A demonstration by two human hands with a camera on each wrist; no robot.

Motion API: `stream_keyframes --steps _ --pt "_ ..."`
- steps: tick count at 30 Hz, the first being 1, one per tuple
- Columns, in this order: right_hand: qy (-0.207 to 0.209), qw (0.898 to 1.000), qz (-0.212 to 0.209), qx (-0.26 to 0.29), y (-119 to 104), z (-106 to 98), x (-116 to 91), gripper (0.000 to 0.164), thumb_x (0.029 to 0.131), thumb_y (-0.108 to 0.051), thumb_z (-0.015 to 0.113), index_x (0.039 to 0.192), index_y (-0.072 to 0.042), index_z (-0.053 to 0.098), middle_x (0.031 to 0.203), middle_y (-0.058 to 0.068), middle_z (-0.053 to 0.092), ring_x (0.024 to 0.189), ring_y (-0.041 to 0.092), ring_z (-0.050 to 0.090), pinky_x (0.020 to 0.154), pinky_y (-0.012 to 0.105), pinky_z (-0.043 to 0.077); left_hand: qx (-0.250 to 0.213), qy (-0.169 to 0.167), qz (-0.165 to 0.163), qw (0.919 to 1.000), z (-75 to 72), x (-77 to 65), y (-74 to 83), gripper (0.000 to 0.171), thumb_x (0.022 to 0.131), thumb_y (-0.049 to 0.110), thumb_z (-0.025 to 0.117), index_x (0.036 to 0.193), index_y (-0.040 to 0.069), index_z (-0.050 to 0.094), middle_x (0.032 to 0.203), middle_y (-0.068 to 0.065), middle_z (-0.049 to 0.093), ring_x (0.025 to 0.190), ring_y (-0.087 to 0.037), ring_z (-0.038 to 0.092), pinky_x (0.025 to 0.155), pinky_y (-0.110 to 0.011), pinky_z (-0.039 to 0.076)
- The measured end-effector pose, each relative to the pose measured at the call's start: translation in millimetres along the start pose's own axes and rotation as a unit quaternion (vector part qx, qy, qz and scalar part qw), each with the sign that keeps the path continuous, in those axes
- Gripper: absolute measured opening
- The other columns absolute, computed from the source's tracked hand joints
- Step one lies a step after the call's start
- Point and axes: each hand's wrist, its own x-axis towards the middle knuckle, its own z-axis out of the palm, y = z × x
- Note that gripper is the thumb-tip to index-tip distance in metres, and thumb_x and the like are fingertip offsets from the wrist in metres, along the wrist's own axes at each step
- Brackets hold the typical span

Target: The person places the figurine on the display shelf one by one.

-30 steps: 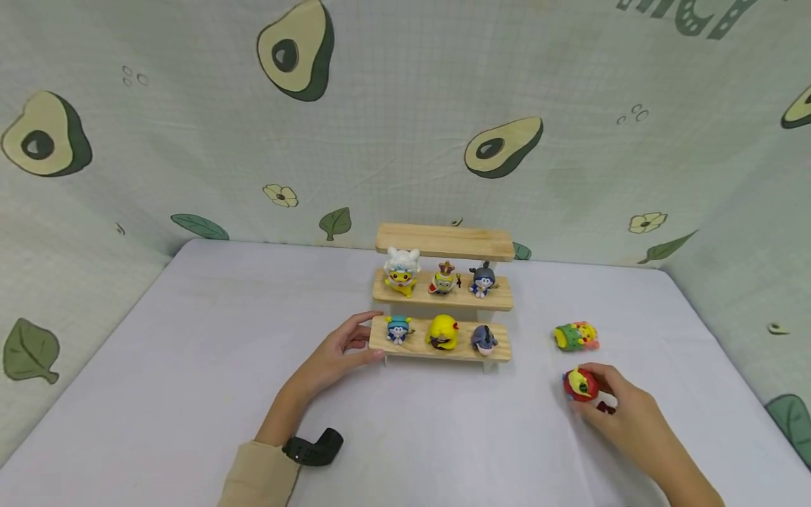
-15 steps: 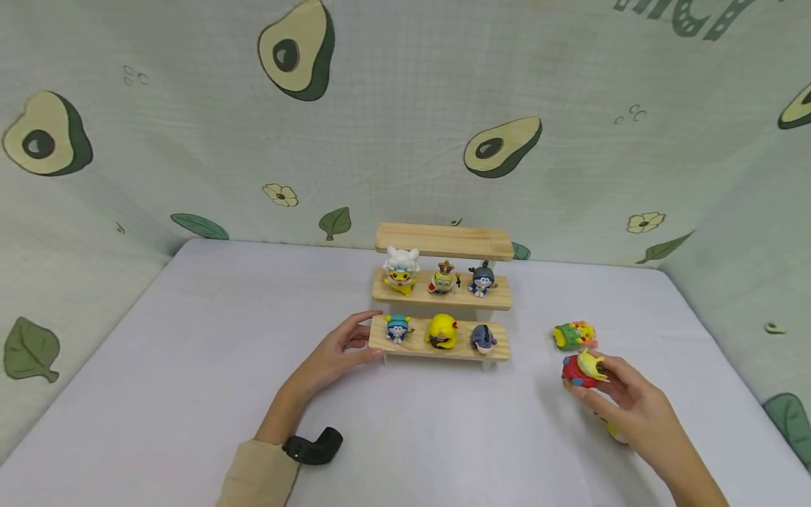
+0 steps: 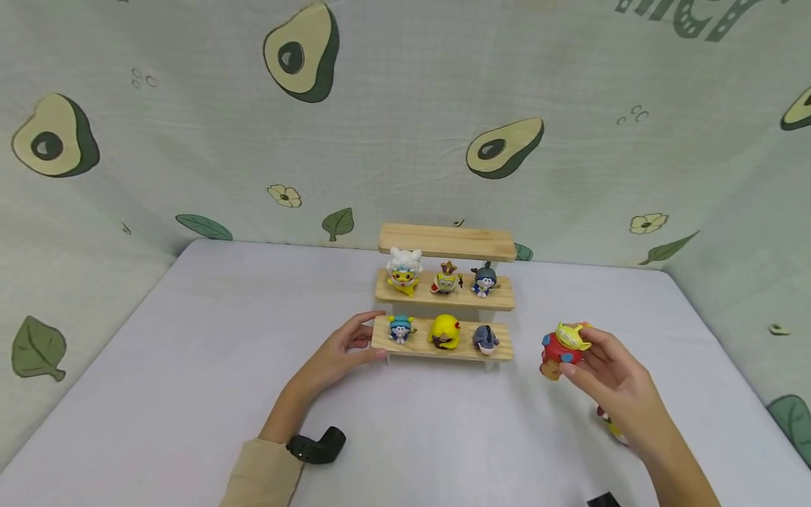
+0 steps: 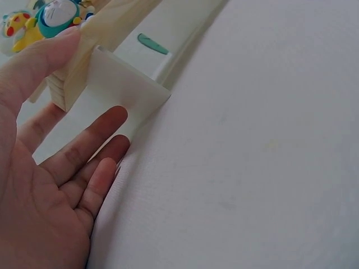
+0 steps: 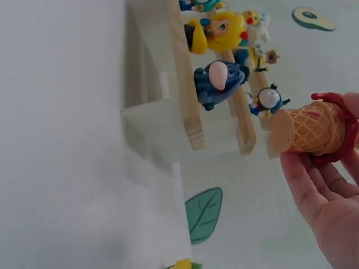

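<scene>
My right hand [image 3: 624, 387] holds a toy figurine [image 3: 562, 348] with a yellow-green, three-eyed head, a red body and blue spots, above the table right of the rack. In the right wrist view its waffle-cone base [image 5: 311, 130] faces the camera, with the fingers around the red upper part. My left hand [image 3: 336, 358] pinches the left end of a three-tier wooden display rack [image 3: 467, 346] at its lowest board. The left wrist view shows the thumb on the board, with the other fingers [image 4: 84, 151] extended near the white support [image 4: 126, 81].
Three figurines, among them a yellow one [image 3: 445, 332], stand on the lowest board. Three more, including a crowned one [image 3: 445, 279], stand on the middle board. Another figurine [image 3: 614, 428] lies on the table, partly hidden by my right hand. A patterned cloth [image 3: 405, 141] hangs behind.
My right hand has lifted the red figurine off the table and moved it up and left, turning its head upright. The green figurine is now almost hidden behind it. My left hand stays put.
</scene>
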Motion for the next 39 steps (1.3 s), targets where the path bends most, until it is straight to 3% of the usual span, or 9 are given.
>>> stream_keyframes --steps 5,11,20,27,33,39 --pt "-0.003 0.999 -0.004 -0.035 -37.6 21.3 12.0 0.045 0.092 -0.002 0.054 0.134 -0.008 0.039 0.127 -0.007 0.05 0.111 -0.001 0.052 0.083 0.009 0.046 0.001 0.0 -0.001 1.0 0.0 0.6 0.6 0.062 0.082 0.03 0.071 0.136 0.031 0.042 0.125 -0.007 0.058 0.115 -0.021 0.052 0.101 -0.041 0.037" --pt "0.001 0.999 -0.014 -0.05 -53.6 37.8 32.0 0.047 0.095 -0.007 0.051 0.138 -0.008 0.033 0.128 -0.007 0.046 0.114 0.001 0.047 0.085 0.007 0.043 -0.002 -0.002 -0.001 1.0 -0.6 -0.5 1.8 0.062 0.082 0.03 0.071 0.136 0.032 0.042 0.124 -0.007 0.058 0.113 -0.02 0.054 0.1 -0.041 0.038" --pt "-0.027 0.997 -0.069 0.031 -74.9 64.0 62.2 0.045 0.095 -0.003 0.048 0.138 -0.003 0.033 0.131 0.001 0.046 0.12 0.009 0.045 0.091 0.011 0.042 -0.012 -0.002 0.007 0.9999 0.0 -3.5 4.5 0.063 0.082 0.028 0.071 0.137 0.03 0.041 0.123 -0.008 0.058 0.111 -0.02 0.054 0.098 -0.04 0.04" --pt "-0.028 0.994 -0.047 0.099 -94.4 78.3 81.7 0.044 0.095 -0.005 0.045 0.137 -0.008 0.032 0.127 0.005 0.045 0.113 0.019 0.043 0.087 0.015 0.045 -0.01 0.0 0.009 0.9999 0.5 -2.8 4.1 0.063 0.082 0.028 0.071 0.137 0.029 0.042 0.123 -0.007 0.058 0.111 -0.019 0.053 0.099 -0.039 0.039" --pt "-0.009 0.986 -0.01 0.164 -107.1 90.3 101.9 0.048 0.096 -0.01 0.046 0.141 -0.008 0.028 0.124 0.004 0.045 0.109 0.019 0.044 0.082 0.02 0.047 -0.005 0.001 0.008 0.9999 0.3 -2.5 4.7 0.062 0.082 0.029 0.071 0.137 0.03 0.041 0.123 -0.007 0.058 0.113 -0.019 0.053 0.099 -0.04 0.038" --pt "-0.008 0.982 0.002 0.186 -111.1 100.8 121.6 0.053 0.094 -0.011 0.052 0.14 -0.007 0.027 0.122 0.005 0.046 0.109 0.02 0.048 0.081 0.022 0.05 -0.005 0.0 0.011 0.9999 0.1 -1.9 4.2 0.063 0.082 0.028 0.071 0.137 0.028 0.041 0.123 -0.007 0.059 0.113 -0.019 0.053 0.099 -0.039 0.04"
